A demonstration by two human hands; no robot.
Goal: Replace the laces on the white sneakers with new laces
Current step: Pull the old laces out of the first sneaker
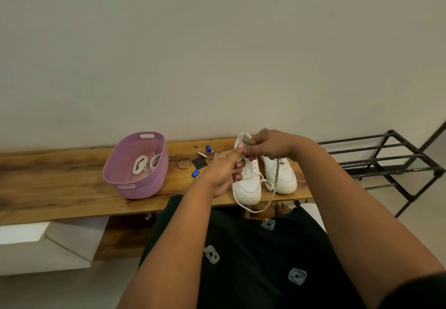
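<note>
While pinching a white lace (pixel 255 206) above two white sneakers (pixel 263 176), left hand (pixel 223 171) and right hand (pixel 266 145) meeting fingertip to fingertip.

Standing side by side on the wooden bench (pixel 60 180), long axes running front to back, toes toward the person; lace looping off the near edge. Left of them, a purple basket (pixel 135 166) holding coiled laces (pixel 144 164).

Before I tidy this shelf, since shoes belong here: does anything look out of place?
Yes: small loose items, a ring and blue bits among them, lie scattered between the purple basket and the white sneakers. One lace dangles over the shelf edge.
</note>
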